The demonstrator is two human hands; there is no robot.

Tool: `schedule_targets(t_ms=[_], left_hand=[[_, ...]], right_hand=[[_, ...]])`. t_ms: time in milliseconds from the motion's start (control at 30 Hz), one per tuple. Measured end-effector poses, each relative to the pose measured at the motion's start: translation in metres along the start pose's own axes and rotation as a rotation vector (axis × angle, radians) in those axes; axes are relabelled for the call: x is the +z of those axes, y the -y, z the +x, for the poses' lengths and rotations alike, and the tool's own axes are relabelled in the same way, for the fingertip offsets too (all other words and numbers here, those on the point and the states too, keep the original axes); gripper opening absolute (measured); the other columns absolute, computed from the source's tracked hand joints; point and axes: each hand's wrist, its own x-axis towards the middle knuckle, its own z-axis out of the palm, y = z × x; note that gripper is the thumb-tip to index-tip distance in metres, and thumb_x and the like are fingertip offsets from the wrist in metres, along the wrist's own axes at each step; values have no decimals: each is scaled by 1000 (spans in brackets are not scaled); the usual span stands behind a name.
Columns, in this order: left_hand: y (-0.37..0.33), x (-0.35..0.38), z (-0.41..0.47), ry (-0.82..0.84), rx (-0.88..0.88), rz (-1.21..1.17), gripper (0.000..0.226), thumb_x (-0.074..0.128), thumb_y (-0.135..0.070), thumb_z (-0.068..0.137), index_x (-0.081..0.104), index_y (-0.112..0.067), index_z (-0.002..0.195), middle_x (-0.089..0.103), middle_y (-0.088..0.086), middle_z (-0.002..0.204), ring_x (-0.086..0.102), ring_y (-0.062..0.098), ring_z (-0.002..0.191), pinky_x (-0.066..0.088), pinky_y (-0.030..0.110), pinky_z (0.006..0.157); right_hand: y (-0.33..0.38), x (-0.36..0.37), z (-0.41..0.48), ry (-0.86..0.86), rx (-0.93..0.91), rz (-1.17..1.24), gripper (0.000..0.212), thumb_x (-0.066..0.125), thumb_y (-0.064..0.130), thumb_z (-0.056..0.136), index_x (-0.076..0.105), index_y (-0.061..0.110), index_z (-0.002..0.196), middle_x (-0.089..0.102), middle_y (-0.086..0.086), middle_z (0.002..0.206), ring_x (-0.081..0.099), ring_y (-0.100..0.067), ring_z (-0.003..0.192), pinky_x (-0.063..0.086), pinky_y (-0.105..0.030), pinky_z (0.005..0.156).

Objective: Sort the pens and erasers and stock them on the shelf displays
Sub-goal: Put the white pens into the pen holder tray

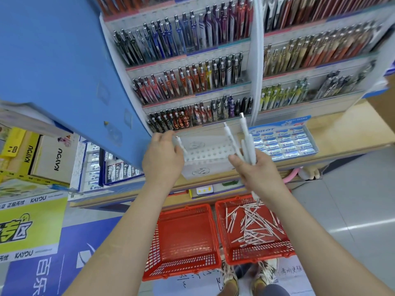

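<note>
White pens (248, 142) bunched in fist of right hand (256, 174) — single pen (180, 144) pinched in left hand (162, 159).

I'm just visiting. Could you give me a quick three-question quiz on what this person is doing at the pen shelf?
1. True or false: the left red basket on the floor is full.
2. What does the left hand hold? A) one white pen B) an eraser C) nothing
3. Fill in: the right hand grips a bundle of white ____.

Key: 1 false, it looks empty. 2 A. 3 pens.
</note>
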Motion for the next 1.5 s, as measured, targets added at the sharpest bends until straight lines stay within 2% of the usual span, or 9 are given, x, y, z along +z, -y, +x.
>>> schedule_targets(t_ms=[67,233,467,600,800,967,1100,1233,1500], left_hand=[[-5,-10,-6,-9,20,-165,35,49,-25,93,55,-20,127,57,1,113,58,17,91,45,30,74],[-34,-36,-21,366,-129,-923,16,60,-16,91,65,-14,106,62,6,80,59,9,58,56,26,58],[-19,-51,-23,169,-278,-1004,7,72,-10,80,71,-5,85,68,11,65,62,13,51,54,22,53],[-11,-61,-27,279,-237,-969,8,69,-4,82,70,-8,88,71,14,73,68,16,61,56,21,61],[0,-81,-20,-81,-70,-561,7,71,-18,82,69,-23,78,66,-6,59,66,9,58,55,25,60],[5,-65,-14,-140,75,-238,7,67,-24,85,71,-18,84,67,-1,67,64,20,66,52,36,68],[6,-43,-5,-115,103,-150,15,66,-25,86,71,-13,91,71,5,78,63,23,73,49,33,70],[6,-27,1,-47,112,-96,15,64,-25,88,71,-13,92,72,6,84,63,25,76,46,32,71],[13,-13,10,-3,109,-103,16,66,-23,86,72,-12,95,72,8,86,63,25,78,45,32,71]], right_hand=[[4,4,-11,122,12,59,21,64,28,89,52,12,82,36,-1,56,30,-11,41,29,-22,37],[13,7,-23,359,10,32,36,63,29,88,54,-5,93,42,-3,58,30,-12,44,24,-21,39],[13,0,-22,332,122,218,21,55,26,93,57,5,93,46,-2,56,27,-10,42,19,-19,39],[7,6,-21,275,133,260,19,57,28,91,55,9,87,41,0,53,26,-10,41,19,-18,38],[2,10,-5,45,155,182,16,49,20,98,61,14,106,48,-1,64,32,-12,46,25,-23,41],[-1,11,2,-28,120,181,28,43,1,93,59,9,116,50,-9,70,41,-15,53,38,-28,49],[-4,15,-1,23,132,308,22,44,19,101,54,21,121,58,-11,72,54,-19,52,48,-29,49],[-8,15,-4,35,115,237,22,44,31,100,55,31,120,60,-9,70,50,-16,44,42,-26,43],[-13,15,-1,29,189,246,21,45,19,99,62,11,109,55,-5,61,40,-13,44,30,-24,41]])
